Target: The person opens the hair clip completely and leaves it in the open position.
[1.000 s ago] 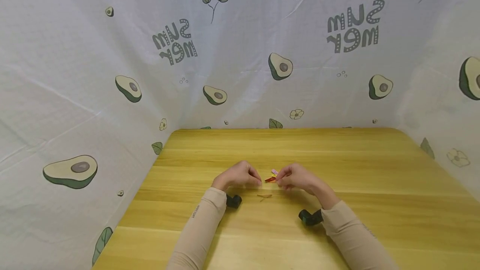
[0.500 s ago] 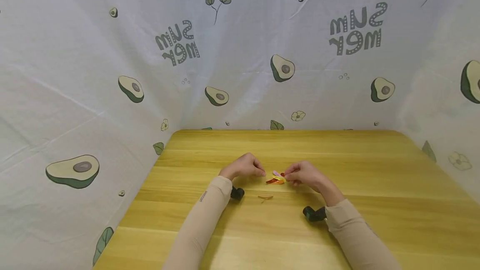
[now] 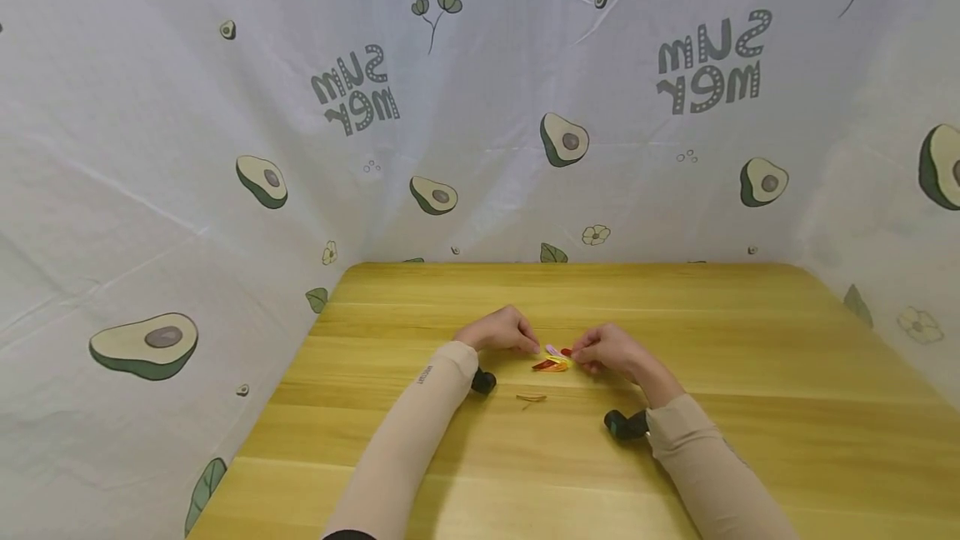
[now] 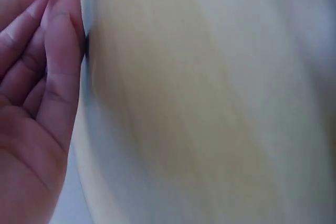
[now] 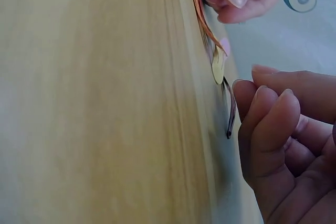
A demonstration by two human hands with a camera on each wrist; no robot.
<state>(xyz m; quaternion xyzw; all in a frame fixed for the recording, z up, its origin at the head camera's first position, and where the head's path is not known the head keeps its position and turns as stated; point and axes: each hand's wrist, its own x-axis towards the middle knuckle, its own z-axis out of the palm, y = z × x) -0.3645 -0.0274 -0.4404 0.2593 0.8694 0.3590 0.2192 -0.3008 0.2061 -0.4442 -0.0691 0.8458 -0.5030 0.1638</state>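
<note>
Small, slim clips that look like snap hair clips lie grouped mid-table: a lilac clip [image 3: 552,350], a yellow clip [image 5: 218,66], an orange clip [image 5: 202,19] and a dark red clip [image 5: 231,109]. On the left, the left hand [image 3: 510,332] has its fingers bent and its thumb close to them. Its fingertips are beside the group, and nothing shows between them in the left wrist view. The right hand [image 3: 609,350] is at the other side. Its loosely bent fingertips are just beside the dark red clip, with nothing visible between thumb and fingers.
Nearer the person, a thin brownish piece [image 3: 531,397] lies alone on the wooden table [image 3: 675,473]. Black wrist-worn devices, one a dark camera [image 3: 624,424], hang below the sleeves. A white avocado-print cloth [image 3: 480,90] encloses the back and sides.
The left hand has moved right, closer to the clips. The right hand has drawn slightly right, leaving the dark red clip showing beside its fingertips and more of the group uncovered.
</note>
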